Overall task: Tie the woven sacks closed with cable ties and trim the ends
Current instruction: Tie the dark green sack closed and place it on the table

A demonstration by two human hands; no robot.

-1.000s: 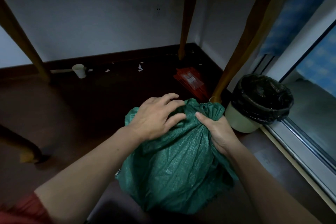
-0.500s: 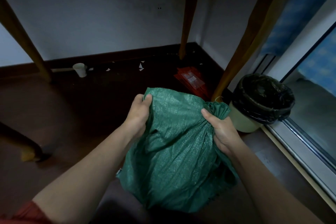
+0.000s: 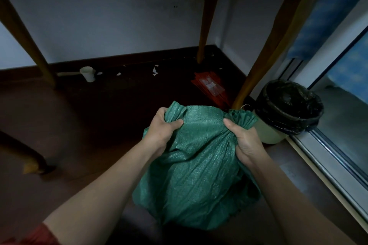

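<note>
Both hands [image 3: 163, 125] [image 3: 246, 141] clench sack [image 3: 195, 167] (mouth bunched).

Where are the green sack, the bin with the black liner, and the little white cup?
green sack [image 3: 195, 175]: head view, on its woven front, below the bunched top.
bin [image 3: 268, 135]: head view, on its pale outer wall.
white cup [image 3: 88, 75]: head view, on its side wall.

Both hands grip green woven sack [image 3: 191, 169] mouth: left hand [image 3: 162, 128] bunches left corner, right hand [image 3: 244, 141] bunches right (bin [image 3: 286, 113] beside).
</note>
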